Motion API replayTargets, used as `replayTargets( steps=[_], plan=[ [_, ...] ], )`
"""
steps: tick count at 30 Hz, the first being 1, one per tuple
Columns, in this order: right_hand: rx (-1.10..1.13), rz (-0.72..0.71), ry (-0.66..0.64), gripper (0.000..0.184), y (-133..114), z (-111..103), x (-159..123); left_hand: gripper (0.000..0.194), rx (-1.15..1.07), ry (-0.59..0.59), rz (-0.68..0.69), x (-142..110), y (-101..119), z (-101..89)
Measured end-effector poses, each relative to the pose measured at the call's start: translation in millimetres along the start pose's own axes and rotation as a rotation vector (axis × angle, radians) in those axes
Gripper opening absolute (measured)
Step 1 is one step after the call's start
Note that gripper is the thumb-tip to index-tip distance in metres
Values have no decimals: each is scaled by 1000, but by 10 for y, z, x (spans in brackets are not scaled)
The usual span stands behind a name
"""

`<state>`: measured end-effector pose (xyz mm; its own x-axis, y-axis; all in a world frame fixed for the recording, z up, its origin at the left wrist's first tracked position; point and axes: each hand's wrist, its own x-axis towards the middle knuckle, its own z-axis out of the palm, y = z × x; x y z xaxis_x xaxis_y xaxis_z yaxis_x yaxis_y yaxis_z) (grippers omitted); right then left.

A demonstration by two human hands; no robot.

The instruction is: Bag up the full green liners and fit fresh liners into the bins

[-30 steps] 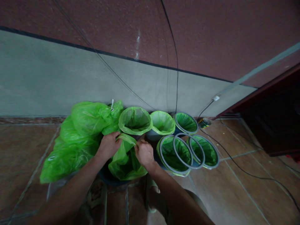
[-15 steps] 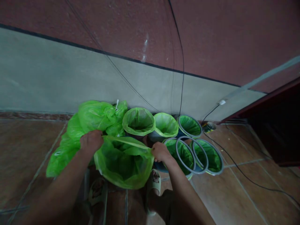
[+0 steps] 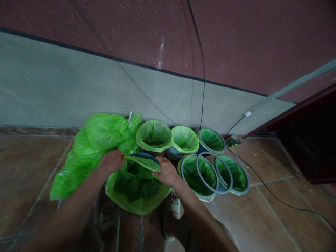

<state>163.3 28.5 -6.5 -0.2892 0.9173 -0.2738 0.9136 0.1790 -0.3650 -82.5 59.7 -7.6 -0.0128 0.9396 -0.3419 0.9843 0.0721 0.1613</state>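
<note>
Between my feet stands a bin lined with a translucent green bin liner (image 3: 139, 204), its mouth wide. At the far side of the mouth a strip of the bin's dark blue rim (image 3: 145, 155) shows bare behind the liner's edge. My left hand (image 3: 112, 161) is closed on that edge at the far left. My right hand (image 3: 167, 170) pinches the same edge further right, with fingers over the rim. The stretch of liner between my hands is pulled toward me. The bin's body is hidden by the liner.
Filled green bags (image 3: 105, 134) lie heaped at the left against the wall. Other lined bins (image 3: 154, 148) stand behind and to the right. Loose grey rings (image 3: 198, 171) lie across two bins. A black cable (image 3: 265, 187) runs over the tiled floor, and slippered feet flank the bin.
My hands have come closer together, the right moving left and the left slightly right. The liner's far edge has been drawn toward me, and the blue rim now shows.
</note>
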Motion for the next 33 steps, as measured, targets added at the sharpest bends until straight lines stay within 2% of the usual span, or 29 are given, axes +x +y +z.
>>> replayTargets(
  steps=[5,10,13,16,19,21,23,26,30,33],
  plan=[
    [-31,-17,62,64,-141,165,-6,43,-115,-44,137,-33,145,-15],
    [-38,19,109,45,-72,179,39,48,-298,-100,311,-82,216,-33],
    [-40,18,66,32,-7,217,103,48,-334,-144,334,-85,192,-58],
    [-4,26,22,20,65,260,161,42,-301,-147,295,-46,85,-73],
    [276,6,-64,20,154,262,154,32,-294,-135,246,-2,-77,-36],
    [449,-27,-138,23,217,255,117,28,-374,-190,233,13,-176,26],
    [531,-40,-176,27,273,260,97,27,-531,-303,220,27,-244,107],
    [549,20,-128,29,337,307,183,34,-685,-396,174,92,-299,234],
    [412,84,12,27,365,436,502,29,-766,-313,45,286,-391,396],
    [360,112,56,27,343,577,760,30,-907,-248,-107,440,-489,540]
  ],
)
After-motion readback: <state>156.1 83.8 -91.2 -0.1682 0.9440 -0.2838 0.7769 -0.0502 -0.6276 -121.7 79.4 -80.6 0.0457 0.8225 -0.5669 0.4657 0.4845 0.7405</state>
